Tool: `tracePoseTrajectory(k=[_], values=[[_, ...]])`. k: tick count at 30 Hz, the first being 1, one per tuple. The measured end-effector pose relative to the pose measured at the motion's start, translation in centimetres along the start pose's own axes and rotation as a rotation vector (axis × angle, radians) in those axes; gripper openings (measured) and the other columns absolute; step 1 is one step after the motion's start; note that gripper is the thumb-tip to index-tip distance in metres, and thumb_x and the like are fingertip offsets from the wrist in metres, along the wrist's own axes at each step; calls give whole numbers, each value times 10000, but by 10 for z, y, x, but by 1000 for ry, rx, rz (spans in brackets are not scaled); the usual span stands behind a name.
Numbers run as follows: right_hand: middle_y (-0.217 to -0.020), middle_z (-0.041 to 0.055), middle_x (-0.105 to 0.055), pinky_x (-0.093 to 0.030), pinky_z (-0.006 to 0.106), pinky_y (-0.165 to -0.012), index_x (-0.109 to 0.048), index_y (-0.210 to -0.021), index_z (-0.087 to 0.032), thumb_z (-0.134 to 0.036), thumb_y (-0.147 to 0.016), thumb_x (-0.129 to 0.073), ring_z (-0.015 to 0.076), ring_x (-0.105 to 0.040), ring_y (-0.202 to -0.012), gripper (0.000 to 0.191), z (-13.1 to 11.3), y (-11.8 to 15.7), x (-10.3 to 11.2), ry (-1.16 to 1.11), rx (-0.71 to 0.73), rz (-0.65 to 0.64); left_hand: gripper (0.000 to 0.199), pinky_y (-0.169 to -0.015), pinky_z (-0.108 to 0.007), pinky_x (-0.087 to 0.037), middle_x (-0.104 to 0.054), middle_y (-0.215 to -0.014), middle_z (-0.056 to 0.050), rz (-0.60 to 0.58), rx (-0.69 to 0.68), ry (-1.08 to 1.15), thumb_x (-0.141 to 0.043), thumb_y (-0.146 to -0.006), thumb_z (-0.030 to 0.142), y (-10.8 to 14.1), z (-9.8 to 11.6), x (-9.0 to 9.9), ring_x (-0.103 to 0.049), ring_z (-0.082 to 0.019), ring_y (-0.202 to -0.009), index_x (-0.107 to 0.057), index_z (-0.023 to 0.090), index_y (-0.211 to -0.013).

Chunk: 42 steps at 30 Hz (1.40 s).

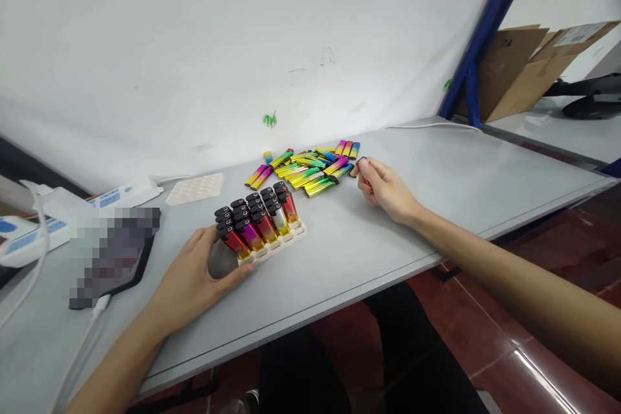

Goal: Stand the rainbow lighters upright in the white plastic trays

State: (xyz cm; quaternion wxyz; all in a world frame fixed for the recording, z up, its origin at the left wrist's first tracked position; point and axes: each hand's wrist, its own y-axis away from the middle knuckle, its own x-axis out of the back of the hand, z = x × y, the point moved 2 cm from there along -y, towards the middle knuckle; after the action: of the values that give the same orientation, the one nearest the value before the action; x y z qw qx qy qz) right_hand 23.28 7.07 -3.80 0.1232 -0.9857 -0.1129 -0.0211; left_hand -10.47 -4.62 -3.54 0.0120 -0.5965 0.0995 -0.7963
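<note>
Beside spread left fingers (pixel 235 277), lighters (pixel 264 226) stand upright, caps-up; right fingers (pixel 371 172) pinch a red lighter (pixel 367 187).

Left of the off-white rectangular slotted rack (pixel 297 231), the bare left hand (pixel 194 277) arches, thumb (pixel 237 277) stretched to the rack's near corner; right of the rack, the bare right hand (pixel 388 194) pinches, forearm (pixel 504 272) slanting.

Beside my left hand (pixel 194 275), the upright black-topped plastic lighters (pixel 264 228) shaded from red, magenta or silver into yellow, in a cream rectangular tray (pixel 299 230). The slim lighter (pixel 367 187) in my right hand (pixel 391 193) showed red. Between my hands and beyond, loose glossy lighters (pixel 303 178) blended yellow with green, magenta and blue.
</note>
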Motion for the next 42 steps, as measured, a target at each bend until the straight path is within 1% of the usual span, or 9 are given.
tracePoseTrajectory(k=[2, 6, 12, 16, 21, 28, 36, 40, 42], values=[[-502, -67, -324, -190, 252, -407, -524, -755, -215, -733, -883, -423, 91, -257, -419, 544, -1, 0, 0, 7, -52, -5, 550, -891, -446, -485, -577, -1123, -64, -8, 2, 2, -601, -829, 634, 0, 0, 0, -575, -311, -1044, -475, 237, -1187], [-495, -27, -379, -181, 268, -417, -473, -608, -205, -762, -878, -374, 96, -281, -425, 626, 0, 0, 1, 6, -101, 15, 533, -897, -445, -484, -568, -1132, -67, -12, -3, 0, -595, -842, 626, 0, 1, 0, -570, -305, -1043, -469, 239, -1186], [-435, -47, -262, -163, 271, -431, -400, -534, -217, -608, -939, -356, 95, -197, -417, 565, 5, -2, 3, -5, -110, 4, 551, -871, -438, -493, -572, -1121, -69, 8, -10, -11, -605, -825, 630, 0, -3, -3, -571, -294, -1018, -474, 235, -1185], [-424, -52, -241, -164, 268, -427, -383, -518, -223, -481, -946, -340, 93, -174, -409, 502, 8, -3, 4, -47, -109, 20, 554, -869, -438, -490, -565, -1098, -67, 12, -10, -10, -600, -813, 657, 0, -5, -4, -574, -293, -1006, -473, 233, -1144], [-419, -52, -240, -172, 263, -419, -395, -517, -223, -441, -942, -326, 95, -180, -402, 483, 9, -3, 3, -59, -126, 37, 556, -888, -444, -479, -551, -1115, -66, 6, -9, 1, -595, -817, 661, -1, -6, -5, -565, -297, -1030, -460, 240, -1155], [-439, -56, -244, -186, 261, -435, -402, -528, -217, -588, -945, -332, 90, -187, -417, 562, 5, -2, 2, -12, -138, 38, 551, -900, -442, -470, -541, -1115, -64, 3, -14, 17, -591, -829, 650, -1, -5, -5, -553, -289, -1040, -456, 236, -1167], [-410, -44, -264, -188, 264, -414, -392, -515, -226, -402, -945, -307, 99, -196, -393, 472, 8, -2, 3, -31, -120, 58, 543, -904, -440, -470, -547, -1112, -61, 13, -28, 15, -594, -832, 640, 0, -5, -5, -554, -287, -1043, -461, 238, -1172], [-421, -46, -257, -197, 270, -418, -388, -537, -229, -482, -959, -296, 103, -203, -398, 500, 10, -3, 4, 0, -133, 75, 550, -892, -441, -477, -553, -1115, -64, 18, -18, 7, -592, -826, 645, 0, -5, -4, -561, -291, -1037, -468, 234, -1171], [-456, -47, -280, -213, 272, -426, -448, -599, -223, -571, -963, -271, 109, -225, -414, 534, 11, -3, 3, 20, -110, 67, 548, -888, -438, -481, -558, -1117, -64, 17, -22, 14, -594, -823, 646, 0, -5, -4, -564, -291, -1039, -475, 235, -1166]])
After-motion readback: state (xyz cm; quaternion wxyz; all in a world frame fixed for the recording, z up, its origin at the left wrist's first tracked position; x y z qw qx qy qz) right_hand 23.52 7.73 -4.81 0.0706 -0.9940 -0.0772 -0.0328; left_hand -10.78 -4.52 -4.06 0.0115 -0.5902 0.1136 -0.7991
